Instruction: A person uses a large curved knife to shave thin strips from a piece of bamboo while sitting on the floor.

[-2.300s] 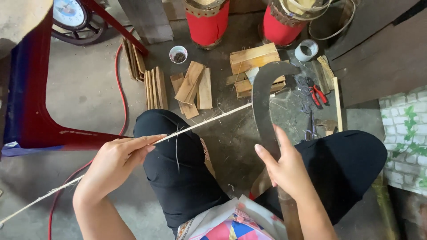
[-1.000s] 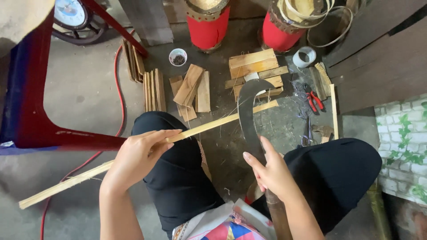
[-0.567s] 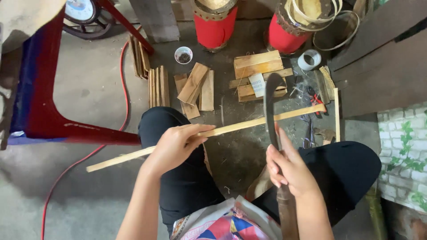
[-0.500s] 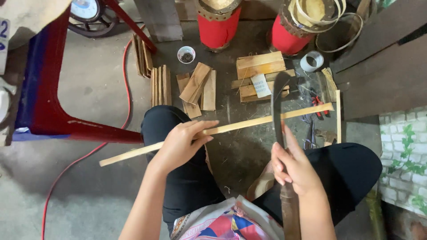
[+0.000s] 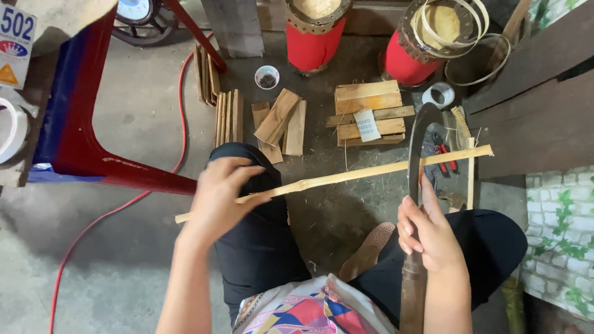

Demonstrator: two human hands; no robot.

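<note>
The person is sitting low over the concrete floor (image 5: pixel 124 247), knees apart in black trousers. The left hand (image 5: pixel 218 196) is closing its grip around a long, pale split bamboo strip (image 5: pixel 371 173), fingers curled over the top near its left end. The strip is running almost level, rising slightly to the right, across the left knee and out past the blade. The right hand (image 5: pixel 430 238) is wrapping its grip tightly on the handle of a dark curved steel knife (image 5: pixel 416 148), blade standing upright, its edge meeting the strip near the right end. Beyond the knees, short flat wooden blocks (image 5: pixel 281 124) are lying on the floor, with two red drums (image 5: pixel 315 43) behind them and red-handled pliers (image 5: pixel 445 158) just beside the blade.
</note>
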